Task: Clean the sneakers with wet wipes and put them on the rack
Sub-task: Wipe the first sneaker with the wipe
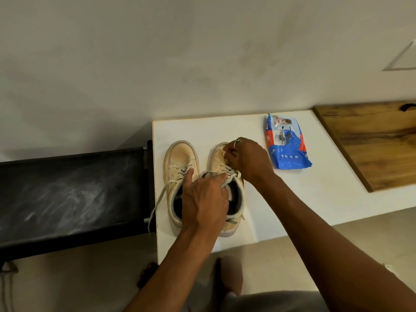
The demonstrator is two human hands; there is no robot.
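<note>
Two cream sneakers stand side by side on a white table [292,199], toes pointing away from me. The left sneaker [180,158] has a loose lace trailing over the table's left edge. My left hand [203,201] grips the collar and tongue of the right sneaker [217,159], fingers curled at the laces. My right hand [246,159] pinches a small white wet wipe [224,153] against that sneaker's toe. A blue and white wipes pack [287,143] lies to the right of the shoes.
A black rack shelf [67,194] stands against the table's left side, lower than the tabletop. A wooden board [371,143] lies on the table's right end. A pale wall rises behind. My leg shows below the table's front edge.
</note>
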